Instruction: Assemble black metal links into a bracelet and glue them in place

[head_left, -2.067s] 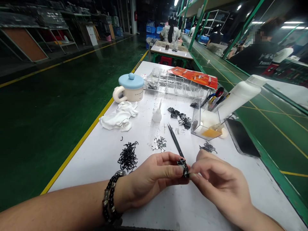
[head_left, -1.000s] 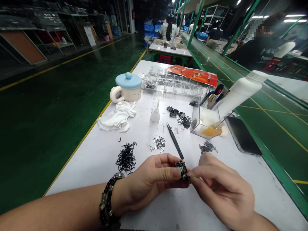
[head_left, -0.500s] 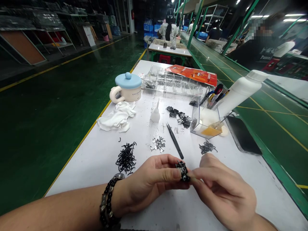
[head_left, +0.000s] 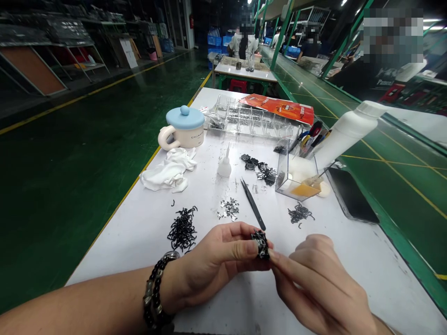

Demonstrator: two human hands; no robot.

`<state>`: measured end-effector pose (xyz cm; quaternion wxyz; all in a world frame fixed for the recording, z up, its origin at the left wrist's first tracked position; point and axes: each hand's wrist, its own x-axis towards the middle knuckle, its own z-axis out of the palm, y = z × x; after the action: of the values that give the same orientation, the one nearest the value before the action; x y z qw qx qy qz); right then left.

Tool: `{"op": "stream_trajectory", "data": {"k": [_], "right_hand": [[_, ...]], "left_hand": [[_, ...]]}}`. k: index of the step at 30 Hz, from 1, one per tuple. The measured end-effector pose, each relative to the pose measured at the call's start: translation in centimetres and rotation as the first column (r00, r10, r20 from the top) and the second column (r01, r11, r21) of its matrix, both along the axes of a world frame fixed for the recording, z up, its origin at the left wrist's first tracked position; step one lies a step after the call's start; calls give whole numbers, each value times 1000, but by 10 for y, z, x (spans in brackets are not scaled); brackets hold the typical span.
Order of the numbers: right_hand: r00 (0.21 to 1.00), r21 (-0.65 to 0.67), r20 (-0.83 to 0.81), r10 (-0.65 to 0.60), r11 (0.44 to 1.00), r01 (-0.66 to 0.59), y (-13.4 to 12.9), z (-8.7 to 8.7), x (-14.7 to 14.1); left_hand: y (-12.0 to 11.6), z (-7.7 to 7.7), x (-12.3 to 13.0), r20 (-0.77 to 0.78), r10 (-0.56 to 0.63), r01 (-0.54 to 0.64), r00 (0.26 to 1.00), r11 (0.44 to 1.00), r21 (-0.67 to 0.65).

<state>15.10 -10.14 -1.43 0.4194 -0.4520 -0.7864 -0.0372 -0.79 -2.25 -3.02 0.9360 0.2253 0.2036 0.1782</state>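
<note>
A small black part with shiny metal bits (head_left: 260,244) is pinched between the thumb and fingers of my left hand (head_left: 223,258). My right hand (head_left: 321,284) has its thumb and index finger brought together at the part's lower right edge; whatever they grip is hidden. Black tweezers (head_left: 253,204) lie on the white table just beyond my left fingertips. Left of them is a pile of small silver metal pieces (head_left: 228,209). Short curved black pieces (head_left: 182,229) are heaped beyond my left wrist, and a smaller heap of black pieces (head_left: 300,212) lies beyond my right hand.
A white nozzle bottle (head_left: 224,166) stands mid-table, near black parts (head_left: 266,173). A clear tool box (head_left: 296,188), white bottle (head_left: 349,132) and phone (head_left: 352,195) line the right. On the left are a lidded mug (head_left: 190,135) and white cloth (head_left: 165,174); behind, a compartment tray (head_left: 240,130).
Both hands and the part have shifted slightly left. My right hand has turned and lowered a little, with its fingertips still at the part's edge.
</note>
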Motion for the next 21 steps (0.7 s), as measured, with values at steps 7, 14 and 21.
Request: {"op": "stream_trajectory", "data": {"k": [7, 14, 21], "right_hand": [[957, -297, -281, -75, 955, -13, 4, -15, 10], [913, -408, -408, -5, 896, -177, 10, -18, 18], [868, -568, -495, -50, 774, -279, 15, -18, 23]], "left_hand": [[1, 0, -2, 45, -37, 37, 998, 999, -4], [3, -1, -4, 56, -100, 93, 993, 990, 110], [22, 18, -21, -35, 190, 22, 981, 72, 997]]}}
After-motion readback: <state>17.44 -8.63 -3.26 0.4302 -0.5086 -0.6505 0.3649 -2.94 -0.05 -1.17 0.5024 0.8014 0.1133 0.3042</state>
